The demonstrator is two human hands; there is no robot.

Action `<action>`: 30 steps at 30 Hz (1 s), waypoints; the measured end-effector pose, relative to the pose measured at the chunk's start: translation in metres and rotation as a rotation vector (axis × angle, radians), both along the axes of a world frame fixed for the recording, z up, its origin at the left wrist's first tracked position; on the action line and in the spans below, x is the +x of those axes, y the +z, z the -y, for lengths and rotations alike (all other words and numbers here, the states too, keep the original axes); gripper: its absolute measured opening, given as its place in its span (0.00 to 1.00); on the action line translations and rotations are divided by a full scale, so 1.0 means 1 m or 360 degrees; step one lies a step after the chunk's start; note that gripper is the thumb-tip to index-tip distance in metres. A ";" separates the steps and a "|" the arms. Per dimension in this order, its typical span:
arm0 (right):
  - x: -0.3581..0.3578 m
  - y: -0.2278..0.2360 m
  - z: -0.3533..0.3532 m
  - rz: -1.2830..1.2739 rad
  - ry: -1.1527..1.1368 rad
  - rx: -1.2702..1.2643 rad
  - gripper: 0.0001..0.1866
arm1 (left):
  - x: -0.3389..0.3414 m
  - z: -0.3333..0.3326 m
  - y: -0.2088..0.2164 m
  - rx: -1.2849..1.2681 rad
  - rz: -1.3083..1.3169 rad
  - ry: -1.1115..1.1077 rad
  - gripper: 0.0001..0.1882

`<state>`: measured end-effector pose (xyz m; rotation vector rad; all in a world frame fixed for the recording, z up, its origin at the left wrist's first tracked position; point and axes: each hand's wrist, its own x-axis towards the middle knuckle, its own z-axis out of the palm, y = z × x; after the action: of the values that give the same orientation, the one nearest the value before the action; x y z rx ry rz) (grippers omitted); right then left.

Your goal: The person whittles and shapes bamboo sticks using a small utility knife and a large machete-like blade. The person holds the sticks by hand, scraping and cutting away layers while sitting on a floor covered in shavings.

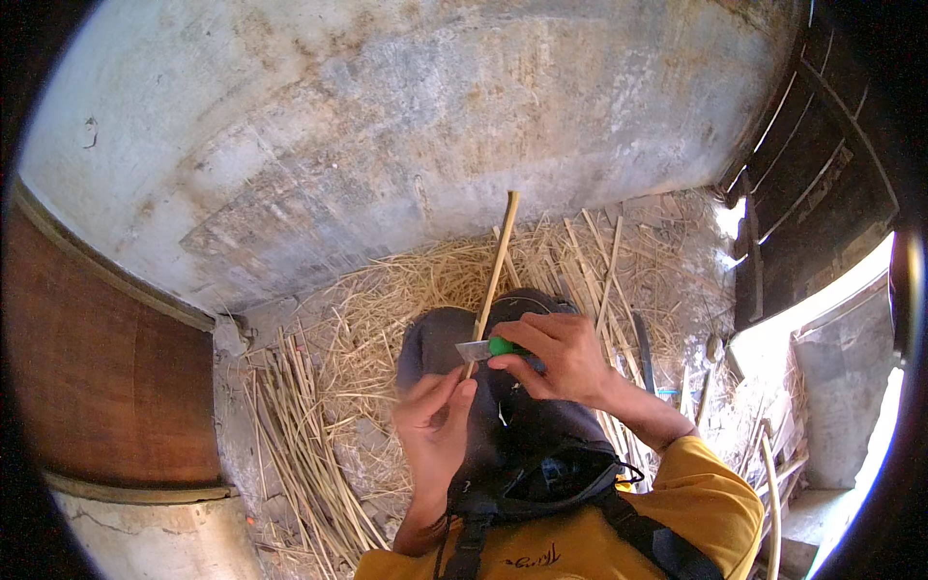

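Note:
Between my knees a long, narrow bamboo strip (499, 263) slants up and away toward the wall. Its near end is pinched between the thumb and fingers of my left hand (435, 411). My right hand (561, 356) is wrapped round the green handle of a knife (473, 351). The short, broad metal blade lies across the strip, just beyond my left fingertips. Whether the edge has cut into the strip is too small to tell.
A bundle of thin bamboo strips (304, 449) lies on the floor at left. Pale shavings (435, 275) heap beyond my knees, with more strips (592, 266) at right. A dark long blade-like tool (644, 350) lies right of my leg. A stained wall (464, 116) stands ahead.

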<state>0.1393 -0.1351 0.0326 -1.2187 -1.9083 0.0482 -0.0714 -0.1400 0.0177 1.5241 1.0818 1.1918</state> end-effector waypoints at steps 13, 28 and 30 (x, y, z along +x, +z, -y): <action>-0.001 -0.007 -0.009 0.0044 -0.0195 0.0148 0.17 | 0.002 0.001 -0.003 0.0264 -0.0211 0.0098 0.11; -0.018 -0.023 -0.032 0.0055 -0.0159 0.0193 0.15 | -0.016 0.001 -0.012 0.0269 -0.0293 0.0284 0.10; 0.005 -0.046 -0.049 0.0002 -0.0640 0.0060 0.13 | -0.034 0.014 -0.013 0.0243 -0.0424 0.0317 0.10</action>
<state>0.1446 -0.0861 -0.0135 -1.5523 -1.6252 -0.2009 -0.1050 -0.1539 0.0046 1.7623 1.3712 1.2531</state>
